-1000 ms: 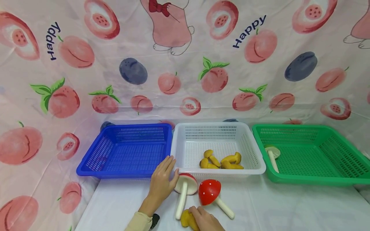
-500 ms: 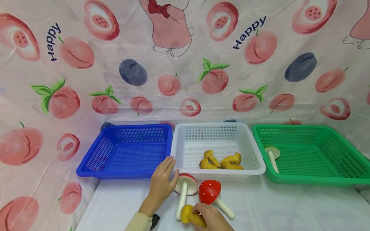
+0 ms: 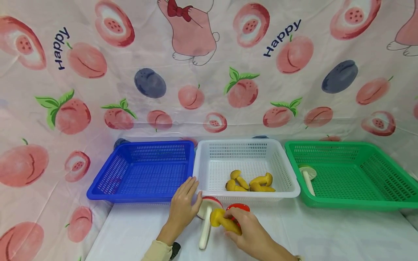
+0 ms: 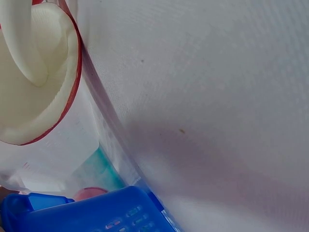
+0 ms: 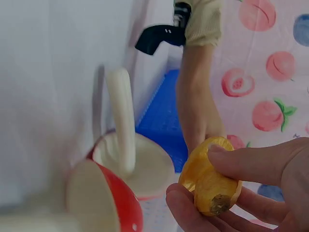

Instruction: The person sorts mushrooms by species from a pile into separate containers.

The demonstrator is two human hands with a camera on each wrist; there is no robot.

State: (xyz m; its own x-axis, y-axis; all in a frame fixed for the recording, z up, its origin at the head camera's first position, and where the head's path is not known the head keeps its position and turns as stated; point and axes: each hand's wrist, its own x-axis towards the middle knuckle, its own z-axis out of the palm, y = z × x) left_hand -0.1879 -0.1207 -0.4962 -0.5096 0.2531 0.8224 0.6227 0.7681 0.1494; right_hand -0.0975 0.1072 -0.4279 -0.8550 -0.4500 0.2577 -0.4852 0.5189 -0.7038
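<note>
My right hand (image 3: 251, 232) pinches a yellow mushroom (image 3: 225, 222) between thumb and fingers, held over the two red mushrooms. In the right wrist view the stem end of this yellow mushroom (image 5: 212, 186) faces the camera. My left hand (image 3: 183, 203) lies with fingers straight at the edges where the blue basket (image 3: 130, 197) and white basket (image 3: 248, 194) meet. One red-capped mushroom (image 3: 205, 232) lies beside the left thumb, pale underside up. The other, a red mushroom with white dots (image 3: 240, 207), is mostly hidden behind the right hand.
Several yellow mushrooms (image 3: 237, 186) lie in the white basket. A green basket (image 3: 356, 203) on the right holds one pale-stemmed mushroom (image 3: 308, 181). A fruit-printed cloth (image 3: 209, 83) hangs behind the baskets, and a white cloth covers the table (image 3: 313, 232).
My right hand has lifted the yellow mushroom from near the front of the table and carried it forward, now covering much of the dotted red mushroom. The left hand has stayed still.
</note>
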